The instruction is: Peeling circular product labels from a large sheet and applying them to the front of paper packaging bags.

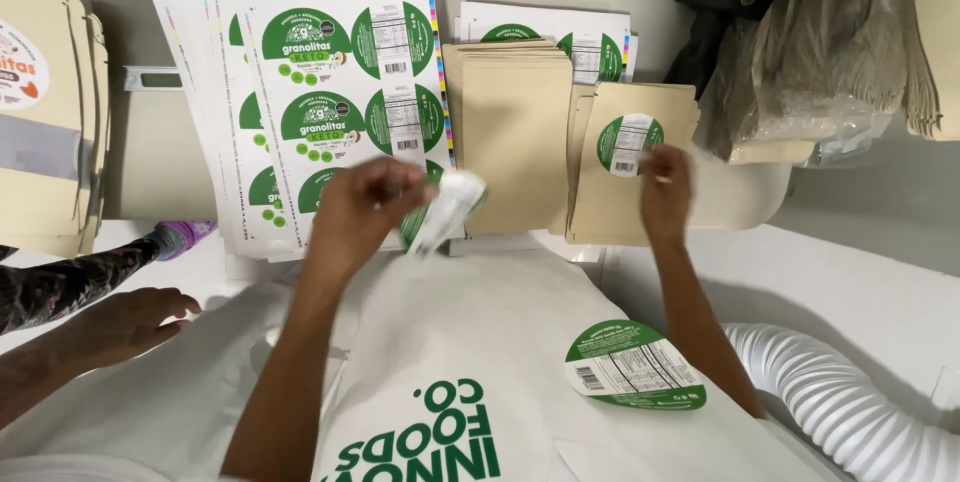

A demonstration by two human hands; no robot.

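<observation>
We pinch a curling white backing strip [447, 210] in our left hand [362, 210]; our right hand [664, 190] fingertips press the round green-and-white label [625, 144] flat onto the tan paper pouch [620, 177].

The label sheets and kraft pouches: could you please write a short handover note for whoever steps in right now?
Left hand: pinching a crumpled white backing strip over the label sheets.
Right hand: pressing on the top kraft pouch, which already carries a round green label.
Unlabelled pouch stack lies between sheets and labelled pouch.
One loose green label sticks to the apron.
Left: the plain stack has no labels yet.
</observation>
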